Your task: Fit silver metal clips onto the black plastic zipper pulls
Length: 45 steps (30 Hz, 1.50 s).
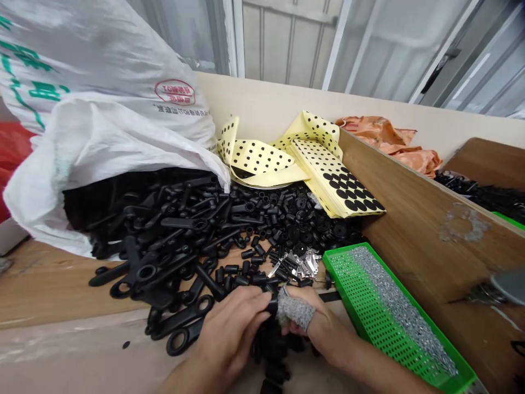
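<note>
My left hand (235, 328) and my right hand (315, 323) meet at the bottom centre, both pinched on a small black plastic part (271, 304) between them. A grey knitted cot covers my right thumb (293, 311). More black pieces (274, 350) lie under my hands. Just beyond them spreads a heap of black plastic arms with ring ends (172, 246) and short black sleeves (246, 268). A small cluster of shiny metal clips (297, 264) lies close to my fingers.
A white woven sack (102, 109) spills the black arms at the left. Yellow sheets with black round pads (328, 169) lie at the back. A green perforated tray (348, 279) holds small grey metal bits at the right, beside a wooden divider (410, 219).
</note>
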Tool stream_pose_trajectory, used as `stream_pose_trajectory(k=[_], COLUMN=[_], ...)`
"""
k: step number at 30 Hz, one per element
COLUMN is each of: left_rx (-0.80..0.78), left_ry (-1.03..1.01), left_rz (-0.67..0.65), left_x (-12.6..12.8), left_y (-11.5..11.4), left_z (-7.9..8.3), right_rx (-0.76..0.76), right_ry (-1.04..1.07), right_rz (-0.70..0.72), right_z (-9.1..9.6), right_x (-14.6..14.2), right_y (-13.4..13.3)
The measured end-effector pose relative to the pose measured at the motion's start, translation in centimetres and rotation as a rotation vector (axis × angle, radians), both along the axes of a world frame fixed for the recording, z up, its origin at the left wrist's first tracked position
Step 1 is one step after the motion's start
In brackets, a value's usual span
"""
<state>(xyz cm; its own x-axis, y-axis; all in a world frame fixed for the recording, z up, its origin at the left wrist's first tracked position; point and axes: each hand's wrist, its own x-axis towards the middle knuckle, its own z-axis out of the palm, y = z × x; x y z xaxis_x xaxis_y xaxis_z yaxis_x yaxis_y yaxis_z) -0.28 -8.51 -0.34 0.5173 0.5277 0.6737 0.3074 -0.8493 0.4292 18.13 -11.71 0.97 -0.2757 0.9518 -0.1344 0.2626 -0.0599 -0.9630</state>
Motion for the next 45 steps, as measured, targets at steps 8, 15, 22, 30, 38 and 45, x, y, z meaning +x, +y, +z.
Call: stream_pose_trajectory(k=[8,15,22,30,38,45], left_rx=[-0.106,-0.522,-0.272,-0.77,-1.477,-1.475], left_ry=[-0.01,-0.098,-0.135,-0.226,-0.668,-0.67], left_rz=[-0.029,-0.065,-0.065,-0.046,-0.027,-0.032], left_x=[-0.2,0.3,0.4,0.5,1.8,2.0], left_y=[0.0,-0.1,-0.6,-0.8,-1.0,-1.3], left_z=[0.2,0.9,-0.8,-0.3,0.8,1.0], right_rx=[0.297,0.526,0.277,0.365,0.712,0.687], right_ry=[-0.285,-0.451,-0.274,-0.353,-0.668,-0.719], right_rz=[0.069,0.21,0.044,0.124,0.205,0.236], right_z=[1.5,1.8,0.4,1.7,1.0,1.1], right_x=[0.3,0.4,0.4,0.1,0.7,1.3], right_y=[-0.1,0.5,-0.6,0.5,0.8,0.6])
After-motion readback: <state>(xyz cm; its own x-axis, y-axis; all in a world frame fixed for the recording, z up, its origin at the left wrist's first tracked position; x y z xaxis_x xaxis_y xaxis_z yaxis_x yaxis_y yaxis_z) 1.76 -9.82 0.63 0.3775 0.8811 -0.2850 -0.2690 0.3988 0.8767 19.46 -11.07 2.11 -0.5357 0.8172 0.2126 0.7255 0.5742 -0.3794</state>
